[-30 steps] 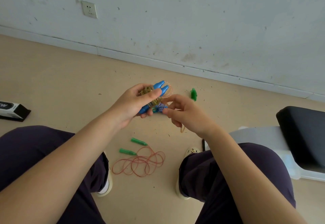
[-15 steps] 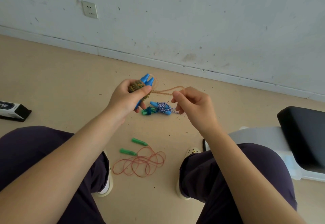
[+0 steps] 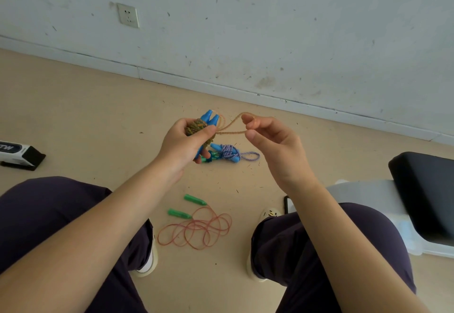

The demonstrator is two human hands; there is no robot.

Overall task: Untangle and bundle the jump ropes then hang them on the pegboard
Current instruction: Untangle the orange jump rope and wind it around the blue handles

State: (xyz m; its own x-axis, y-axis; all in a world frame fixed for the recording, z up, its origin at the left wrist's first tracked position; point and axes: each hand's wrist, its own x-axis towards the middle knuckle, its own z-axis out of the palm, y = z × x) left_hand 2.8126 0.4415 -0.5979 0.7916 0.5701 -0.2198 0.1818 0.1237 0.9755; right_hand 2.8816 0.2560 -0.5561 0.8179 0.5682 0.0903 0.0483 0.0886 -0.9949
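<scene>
My left hand (image 3: pixel 186 140) grips a bundled jump rope (image 3: pixel 204 124) with two blue handles and a tan cord wound round them. A loop of that tan cord (image 3: pixel 233 123) runs right to my right hand (image 3: pixel 267 138), whose index finger hooks through the loop's end. Beneath my hands, a second bundled rope (image 3: pixel 229 153) with blue handles and a purple-white cord lies on the floor, its loop pointing right. Nearer my feet lies a loose rope with two green handles (image 3: pixel 188 207) and a coiled red cord (image 3: pixel 196 231).
I sit with both knees in view over a beige floor (image 3: pixel 98 116). A black-and-white device (image 3: pixel 19 155) lies at the left. A white seat with a black cushion (image 3: pixel 425 197) stands at the right. The wall with a socket (image 3: pixel 127 15) is ahead.
My hands have drawn apart. The right hand pulled a tan loop out of the bundle to the right and raised it; the purple-white bundle on the floor came into view.
</scene>
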